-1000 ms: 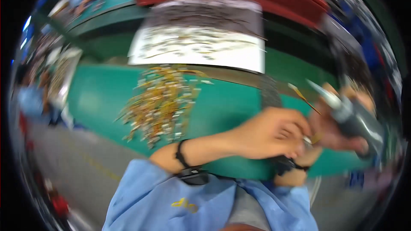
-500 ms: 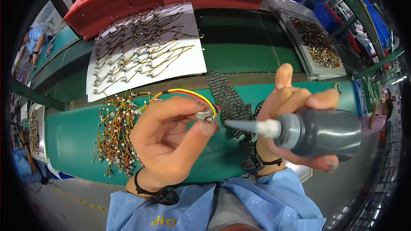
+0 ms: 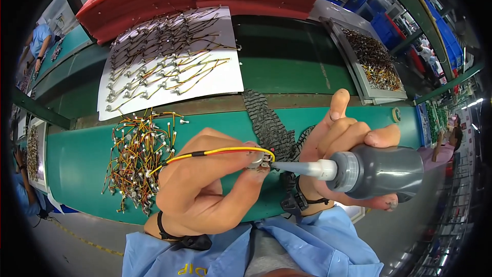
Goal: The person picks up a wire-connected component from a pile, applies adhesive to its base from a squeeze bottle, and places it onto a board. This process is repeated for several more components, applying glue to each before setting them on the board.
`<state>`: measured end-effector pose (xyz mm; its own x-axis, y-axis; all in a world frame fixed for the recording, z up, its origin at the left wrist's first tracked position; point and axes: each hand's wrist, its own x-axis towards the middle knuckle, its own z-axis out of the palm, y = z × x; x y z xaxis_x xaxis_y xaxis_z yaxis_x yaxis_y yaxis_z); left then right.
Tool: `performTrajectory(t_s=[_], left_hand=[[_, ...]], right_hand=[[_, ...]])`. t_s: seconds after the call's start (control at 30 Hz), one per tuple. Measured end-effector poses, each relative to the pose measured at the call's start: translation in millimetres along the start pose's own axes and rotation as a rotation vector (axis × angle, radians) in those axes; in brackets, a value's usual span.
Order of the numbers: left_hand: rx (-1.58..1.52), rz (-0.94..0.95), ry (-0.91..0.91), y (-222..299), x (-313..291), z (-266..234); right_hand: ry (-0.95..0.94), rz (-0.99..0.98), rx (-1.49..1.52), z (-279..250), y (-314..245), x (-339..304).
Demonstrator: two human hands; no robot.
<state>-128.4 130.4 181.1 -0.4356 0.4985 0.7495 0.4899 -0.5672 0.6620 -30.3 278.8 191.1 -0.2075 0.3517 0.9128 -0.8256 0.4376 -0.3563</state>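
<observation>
Between thumb and forefinger, my left hand pinches a small round metal potentiometer with yellow, red and black wires trailing back over the fingers. My right hand grips a dark squeeze bottle, laid on its side. Its tapered nozzle points left, and the tip is at or touching the potentiometer's terminals where the wires join. A heap of similar wired potentiometers lies on the green table left of my left hand.
A white sheet at the far left carries rows of wired potentiometers. Behind it are stacked red foam sheets. A crumpled black textured strip lies mid-table. Far right stands a tray of wired parts; a tape roll sits nearby.
My left hand has turned and brought the potentiometer right, against or close to the nozzle tip. The wires now lie lower across my fingers. The bottle has shifted slightly left and down.
</observation>
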Motion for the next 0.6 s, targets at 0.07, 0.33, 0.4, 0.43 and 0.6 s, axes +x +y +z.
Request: performTrajectory(t_s=[0.07,0.33,0.4,0.43,0.6], left_hand=[[0.020,0.015,0.013,1.0,0.5,1.7],[-0.019,0.055,0.095,0.4,2.0,2.8],[-0.036,0.044,0.102,0.6,1.1,3.3],[-0.052,0.032,0.107,0.6,0.4,3.2],[-0.090,-0.022,0.131,2.2,-1.9,4.8]], right_hand=[[0.001,0.001,-0.004,-0.2,-0.9,0.1],[-0.002,-0.020,-0.049,2.3,-4.5,0.4],[0.003,-0.035,-0.067,2.5,-5.1,0.2],[0.006,-0.043,-0.075,2.7,-4.8,0.1],[0.024,-0.084,-0.111,1.8,-2.1,-1.2]])
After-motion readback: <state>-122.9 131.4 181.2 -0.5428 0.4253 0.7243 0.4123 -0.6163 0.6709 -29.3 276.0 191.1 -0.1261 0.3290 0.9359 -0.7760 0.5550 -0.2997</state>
